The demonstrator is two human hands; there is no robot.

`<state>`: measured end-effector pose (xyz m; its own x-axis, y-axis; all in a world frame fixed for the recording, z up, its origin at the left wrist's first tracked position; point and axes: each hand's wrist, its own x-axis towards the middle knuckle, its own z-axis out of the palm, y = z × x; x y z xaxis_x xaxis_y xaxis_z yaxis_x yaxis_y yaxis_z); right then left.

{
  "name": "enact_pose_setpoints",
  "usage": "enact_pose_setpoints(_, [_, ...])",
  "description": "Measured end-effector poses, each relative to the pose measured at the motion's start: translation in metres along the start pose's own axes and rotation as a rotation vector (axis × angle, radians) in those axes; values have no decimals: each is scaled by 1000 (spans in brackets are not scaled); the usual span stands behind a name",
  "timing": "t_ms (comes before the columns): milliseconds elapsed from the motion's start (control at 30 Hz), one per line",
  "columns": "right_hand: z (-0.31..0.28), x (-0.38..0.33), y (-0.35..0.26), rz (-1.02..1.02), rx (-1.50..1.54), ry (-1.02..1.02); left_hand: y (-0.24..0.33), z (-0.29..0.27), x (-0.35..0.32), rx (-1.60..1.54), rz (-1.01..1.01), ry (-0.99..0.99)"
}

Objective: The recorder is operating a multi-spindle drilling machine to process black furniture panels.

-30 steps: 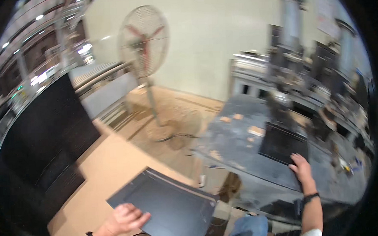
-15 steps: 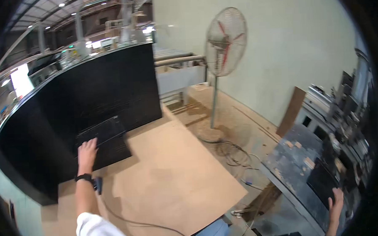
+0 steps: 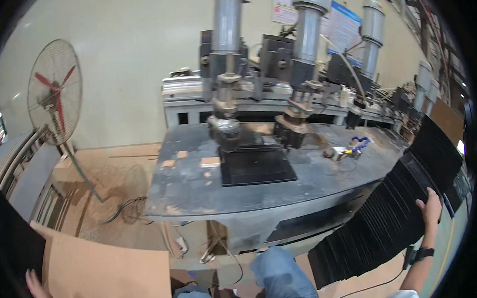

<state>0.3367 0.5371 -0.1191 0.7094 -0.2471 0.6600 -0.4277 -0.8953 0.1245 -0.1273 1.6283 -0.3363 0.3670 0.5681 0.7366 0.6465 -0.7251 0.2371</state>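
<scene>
My right hand [image 3: 430,206], a dark watch on its wrist, lies flat with fingers apart on the top of a slanted row of black panels [image 3: 390,217] at the right. Only the fingers of my left hand [image 3: 36,290] show at the lower left, against the edge of a brown board [image 3: 105,272], holding nothing. One black panel [image 3: 256,167] lies on the grey machine table [image 3: 187,188] under the drill heads [image 3: 224,125]. My blue-trousered knees [image 3: 276,275] are in front of the table.
Tall grey drilling columns [image 3: 308,34] stand behind the table. Small wood blocks [image 3: 210,162] and a blue-yellow tool [image 3: 355,146] lie on the tabletop. A pedestal fan [image 3: 55,93] stands at the left, with cables [image 3: 126,210] on the floor.
The view has swung from the dark stack on the left to the machine table. My left hand has left the black panel there; my right hand went from the table panel to the right-hand row.
</scene>
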Motion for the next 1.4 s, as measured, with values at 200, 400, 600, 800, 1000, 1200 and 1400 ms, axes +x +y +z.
enact_pose_setpoints(200, [-25,-28,-107,-373,165,349,558,117,41,-567,842,-483])
enact_pose_setpoints(400, [-29,-17,-252,-749,622,228,774,234,-17,-560,787,-745])
enact_pose_setpoints(600, [58,-16,-366,-941,853,44,741,153,-41,-346,1015,-604])
enact_pose_setpoints(800, [119,-33,-459,-1031,812,-86,556,70,-69,-461,1074,-344])
enact_pose_setpoints(1000, [146,-13,-498,-1025,997,-430,387,-78,-72,45,788,-229])
enact_pose_setpoints(1200, [220,7,-506,-1194,967,-282,216,-181,-86,630,244,-25])
enact_pose_setpoints(1400, [158,-1,-496,-972,814,-405,79,-214,-79,884,-163,-129])
